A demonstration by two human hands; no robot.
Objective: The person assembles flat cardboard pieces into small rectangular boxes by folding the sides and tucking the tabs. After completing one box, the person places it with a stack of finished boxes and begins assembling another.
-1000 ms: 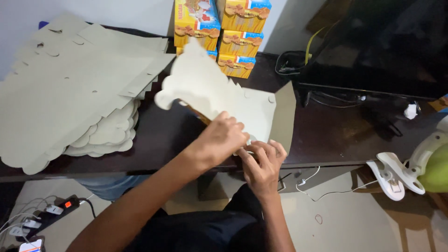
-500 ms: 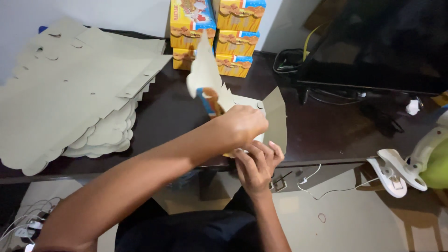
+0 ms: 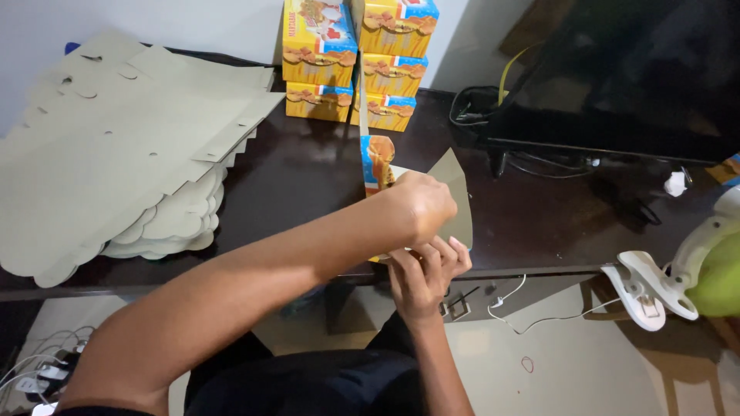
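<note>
At frame centre, left hand [image 3: 420,206] and right hand [image 3: 424,273] both grasp a half-folded carton blank [image 3: 455,196], bracing its panels upright

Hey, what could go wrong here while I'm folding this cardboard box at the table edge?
The half-folded box sits at the table's front edge, under your left hand and right hand; it might slip off. Its raised flap stands close to the stacked boxes and may knock them. The pile of flat cardboard overhangs the edge and might slide.
</note>
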